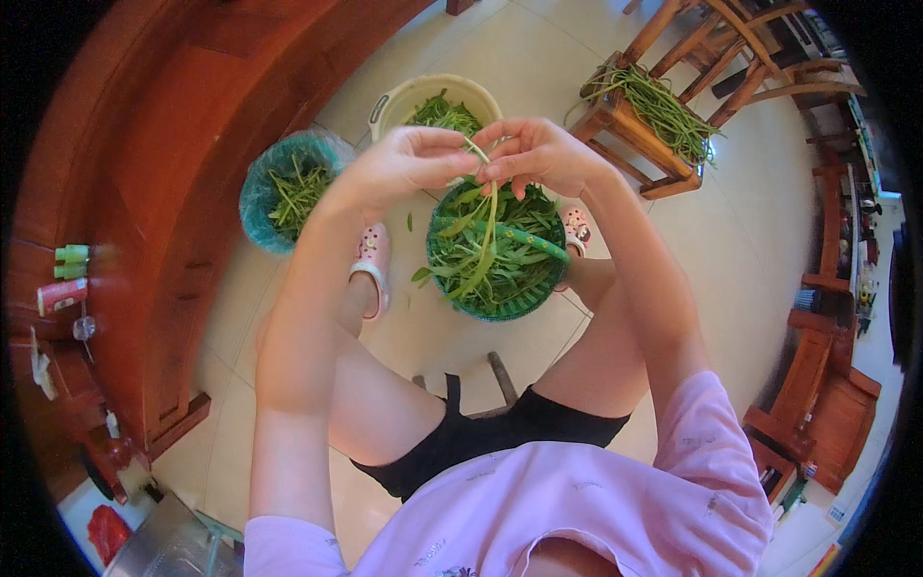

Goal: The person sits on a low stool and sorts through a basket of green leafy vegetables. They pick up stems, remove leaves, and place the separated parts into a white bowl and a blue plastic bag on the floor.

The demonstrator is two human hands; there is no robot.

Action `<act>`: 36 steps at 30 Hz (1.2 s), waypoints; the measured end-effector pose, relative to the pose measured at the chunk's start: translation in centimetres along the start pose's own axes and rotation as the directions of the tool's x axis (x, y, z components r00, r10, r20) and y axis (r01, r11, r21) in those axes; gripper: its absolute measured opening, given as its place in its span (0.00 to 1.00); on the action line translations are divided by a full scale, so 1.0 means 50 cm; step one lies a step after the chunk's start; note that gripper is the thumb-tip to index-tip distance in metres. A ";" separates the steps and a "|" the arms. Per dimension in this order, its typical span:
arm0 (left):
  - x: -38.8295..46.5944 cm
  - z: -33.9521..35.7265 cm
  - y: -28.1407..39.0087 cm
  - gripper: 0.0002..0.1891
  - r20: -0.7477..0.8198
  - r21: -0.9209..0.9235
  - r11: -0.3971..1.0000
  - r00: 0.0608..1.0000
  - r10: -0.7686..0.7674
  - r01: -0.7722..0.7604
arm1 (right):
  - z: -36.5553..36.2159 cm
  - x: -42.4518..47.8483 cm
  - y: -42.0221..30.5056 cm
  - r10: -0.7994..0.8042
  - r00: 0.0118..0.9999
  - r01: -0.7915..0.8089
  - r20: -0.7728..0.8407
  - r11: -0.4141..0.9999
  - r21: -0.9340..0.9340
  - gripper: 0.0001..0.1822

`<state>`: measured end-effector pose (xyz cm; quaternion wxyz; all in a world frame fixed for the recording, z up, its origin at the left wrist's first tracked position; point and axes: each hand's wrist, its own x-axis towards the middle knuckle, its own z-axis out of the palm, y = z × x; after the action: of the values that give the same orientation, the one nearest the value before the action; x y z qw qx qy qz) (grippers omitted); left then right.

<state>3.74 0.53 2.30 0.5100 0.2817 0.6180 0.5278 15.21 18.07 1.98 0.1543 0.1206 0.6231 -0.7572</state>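
Observation:
Between the fingertips of my left hand (422, 162) and my right hand (537, 155) is a stem of leafy greens (492, 216), bent where the two hands meet. Its long leaves droop over a green woven basket (505, 314) full of similar leafy greens (519, 270). A cream plastic basin (425, 83) behind my hands holds picked leaves (443, 112). To the left, a teal bin (252, 195) lined with a clear plastic bag contains a pile of stems (299, 198). Both hands are raised above the basket, apart from its patterned handle (530, 241).
A wooden stool (613, 119) at the upper right carries a bundle of long green beans (660, 108). Wooden chairs (721, 43) stand behind it. A reddish wooden cabinet (216, 144) runs along the left. My feet in pink clogs (373, 252) flank the basket on the tiled floor (259, 317).

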 end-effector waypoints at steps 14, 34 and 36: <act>0.046 0.085 -0.004 0.16 0.101 -0.217 0.963 0.985 -0.140 0.159 | -0.041 0.010 -0.010 -0.192 0.971 0.196 -0.142 0.980 0.015 0.20; 0.031 -0.001 0.025 0.11 -0.154 -0.713 0.699 0.984 -0.085 -0.051 | 0.018 -0.023 -0.018 -0.319 0.929 0.305 -0.186 0.947 -0.100 0.10; 0.036 -0.005 0.013 0.11 -0.158 -0.709 0.702 0.985 -0.075 -0.060 | 0.015 -0.020 -0.015 -0.283 0.950 0.272 -0.132 0.958 -0.093 0.09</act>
<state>2.83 2.21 2.31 0.5252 0.0133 0.4099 0.7457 15.85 17.55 3.20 0.0051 0.0803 0.6710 -0.7371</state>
